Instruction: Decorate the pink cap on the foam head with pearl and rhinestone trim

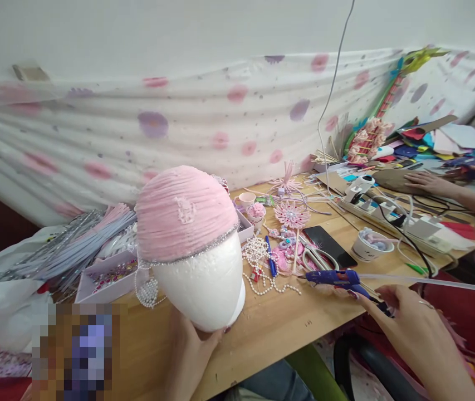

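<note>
A white foam head [207,278] stands on the wooden table, wearing a pink cap of fuzzy strips [182,214] with a silver tinsel edge. My left hand [195,348] grips the lower part of the foam head from the front. At the right, my right hand [408,320] is on the handle of a blue glue gun [333,277], its nozzle pointing left and a clear glue stick out of its back. Between head and gun lie white bead strings [257,250], a blue pen [270,257], scissors [318,257] and a pink flower [291,214].
A black phone [331,246], a white cup [371,245] and a power strip [400,225] with cables are at the right. Another person's hand [425,182] rests farther right. A box of gems [107,275] and tinsel stems [74,248] lie left.
</note>
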`<control>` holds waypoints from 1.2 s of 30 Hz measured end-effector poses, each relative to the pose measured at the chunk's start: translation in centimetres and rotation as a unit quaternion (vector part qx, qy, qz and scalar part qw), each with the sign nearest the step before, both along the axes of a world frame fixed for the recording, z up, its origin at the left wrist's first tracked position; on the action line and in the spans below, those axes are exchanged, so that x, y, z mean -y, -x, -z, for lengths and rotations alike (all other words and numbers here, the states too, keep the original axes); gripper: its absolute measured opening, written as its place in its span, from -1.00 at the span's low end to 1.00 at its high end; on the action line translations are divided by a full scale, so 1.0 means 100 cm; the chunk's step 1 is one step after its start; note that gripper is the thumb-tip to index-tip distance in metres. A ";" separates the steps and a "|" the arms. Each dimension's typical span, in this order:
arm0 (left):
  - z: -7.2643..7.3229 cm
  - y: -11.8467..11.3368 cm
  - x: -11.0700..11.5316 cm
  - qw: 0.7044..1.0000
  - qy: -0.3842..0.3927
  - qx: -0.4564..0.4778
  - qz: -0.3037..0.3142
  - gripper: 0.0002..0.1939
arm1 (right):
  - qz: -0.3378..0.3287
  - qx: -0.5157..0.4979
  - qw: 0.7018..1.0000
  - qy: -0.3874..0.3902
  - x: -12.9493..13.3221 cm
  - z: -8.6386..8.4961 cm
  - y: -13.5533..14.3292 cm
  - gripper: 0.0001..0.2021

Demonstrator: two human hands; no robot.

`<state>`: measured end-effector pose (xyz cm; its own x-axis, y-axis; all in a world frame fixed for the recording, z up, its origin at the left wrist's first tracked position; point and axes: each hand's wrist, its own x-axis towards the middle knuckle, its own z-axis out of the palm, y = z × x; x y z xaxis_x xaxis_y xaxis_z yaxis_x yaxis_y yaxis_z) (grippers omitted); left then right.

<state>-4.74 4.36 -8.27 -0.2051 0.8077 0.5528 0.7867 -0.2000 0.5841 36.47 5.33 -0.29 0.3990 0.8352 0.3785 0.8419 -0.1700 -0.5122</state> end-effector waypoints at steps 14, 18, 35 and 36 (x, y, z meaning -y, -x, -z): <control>0.002 -0.002 0.016 0.983 0.044 -0.177 -0.019 -0.25 | -0.119 -0.065 0.990 -0.032 -0.049 0.025 0.008 -0.55; 0.004 -0.004 0.014 0.987 0.038 -0.154 -0.028 -0.27 | -0.106 -0.106 0.988 -0.035 -0.032 0.021 0.004 -0.56; -0.005 -0.007 0.007 0.993 0.052 -0.102 -0.020 -0.34 | -0.189 -0.498 0.841 -0.094 0.010 0.013 0.075 -0.52; -0.006 -0.006 0.007 0.993 0.056 -0.102 -0.017 -0.34 | -0.199 -0.519 0.826 -0.090 0.010 0.015 0.085 -0.51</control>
<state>-4.11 3.68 -7.67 -0.1257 0.8613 0.4923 0.8965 -0.1140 0.4282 27.97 4.33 -1.84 0.2944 0.9459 0.1366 -0.0968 0.1717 -0.9804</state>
